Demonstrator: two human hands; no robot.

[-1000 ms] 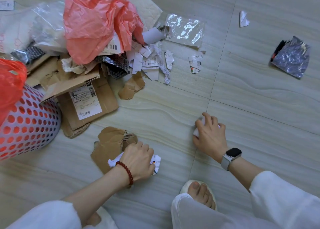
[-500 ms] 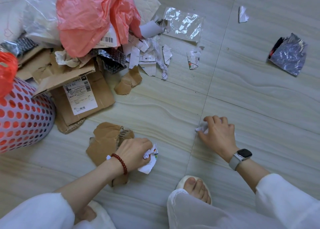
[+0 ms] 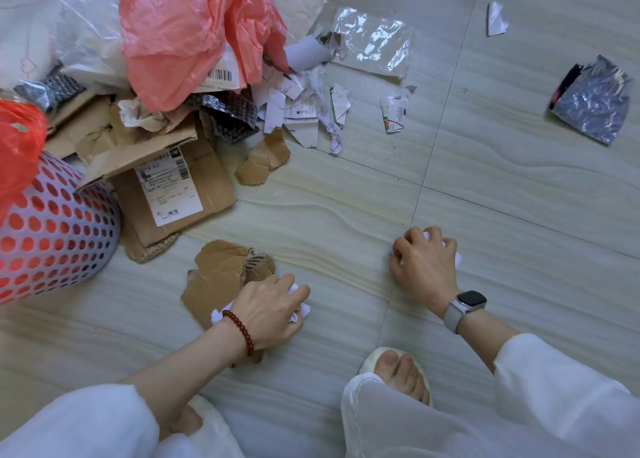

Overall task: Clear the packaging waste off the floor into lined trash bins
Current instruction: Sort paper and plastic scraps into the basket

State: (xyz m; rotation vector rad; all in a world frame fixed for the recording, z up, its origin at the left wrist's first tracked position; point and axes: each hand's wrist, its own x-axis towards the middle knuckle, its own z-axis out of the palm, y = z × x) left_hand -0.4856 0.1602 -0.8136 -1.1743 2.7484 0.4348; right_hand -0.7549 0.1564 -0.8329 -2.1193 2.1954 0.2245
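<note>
Crumpled tighter now, paper scraps (image 3: 304, 308) sit inside both hands (image 3: 268, 313).

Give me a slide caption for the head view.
Both hands, left and right, scrunch white paper scraps beside the lined bin.

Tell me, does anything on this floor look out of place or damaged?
Yes. Torn cardboard, ripped paper labels and a pink plastic bag lie scattered beside the perforated bin, not inside it. A silver wrapper lies apart. Both hands, left and right, grip crumpled white paper.
</note>
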